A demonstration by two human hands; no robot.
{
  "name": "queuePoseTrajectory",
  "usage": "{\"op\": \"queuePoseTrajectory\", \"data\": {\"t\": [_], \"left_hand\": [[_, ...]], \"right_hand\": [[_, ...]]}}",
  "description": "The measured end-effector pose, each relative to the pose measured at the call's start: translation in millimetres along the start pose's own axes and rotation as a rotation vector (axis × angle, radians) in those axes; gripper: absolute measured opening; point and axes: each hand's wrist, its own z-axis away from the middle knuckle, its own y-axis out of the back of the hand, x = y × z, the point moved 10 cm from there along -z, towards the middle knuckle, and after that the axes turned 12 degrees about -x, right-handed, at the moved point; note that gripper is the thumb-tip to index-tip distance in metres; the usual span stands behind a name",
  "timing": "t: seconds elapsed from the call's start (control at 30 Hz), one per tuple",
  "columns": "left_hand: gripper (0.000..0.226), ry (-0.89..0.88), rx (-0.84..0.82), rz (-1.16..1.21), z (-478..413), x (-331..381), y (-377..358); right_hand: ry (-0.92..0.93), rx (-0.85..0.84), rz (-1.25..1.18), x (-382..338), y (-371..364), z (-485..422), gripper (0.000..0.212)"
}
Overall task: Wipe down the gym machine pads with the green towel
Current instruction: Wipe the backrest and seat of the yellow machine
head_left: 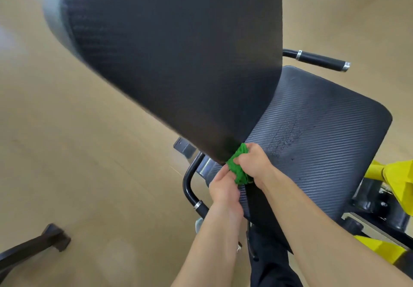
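Both hands meet on the green towel (239, 166), which is bunched into a wad at the lower corner of the tall black back pad (178, 63), right where that pad meets the seat pad (319, 143). The right hand (253, 163) grips the wad from the 3 o'clock side, fingers curled tight around the cloth. The left hand (224, 186) comes in from 7 o'clock, its fingers pinched together on the towel's lower edge. The towel touches the back pad's bottom edge and lies on the seat pad's near corner.

The seat pad has a ribbed, carbon-weave texture, with a darker mottled patch just at 2 o'clock from the towel. A black handle with silver rings (317, 59) sticks out beyond the seat at 1 o'clock; another black handle bar (190, 186) curves down at 8 o'clock from the hands. Yellow frame parts (397, 181) sit at 3 o'clock of the seat. A dark machine foot (53, 237) rests on the tan floor (78, 152) at 8 o'clock, well apart.
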Motion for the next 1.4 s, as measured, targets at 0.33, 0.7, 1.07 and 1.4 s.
{"op": "queuePoseTrajectory", "data": {"t": [0.33,0.7,1.07,1.4], "left_hand": [[0.025,-0.187,0.180,-0.051,16,26,98],[0.022,-0.092,-0.262,-0.224,-13,38,23],[0.044,-0.048,-0.217,-0.062,4,52,30],[0.030,-0.353,-0.240,-0.099,101,166,21]], "right_hand": [[-0.095,-0.140,-0.463,17,-111,54,0.020],[-0.104,0.181,-0.394,17,-48,74,0.013],[-0.155,0.170,-0.408,18,-30,101,0.021],[0.051,0.034,-0.362,-100,-61,158,0.026]]}}
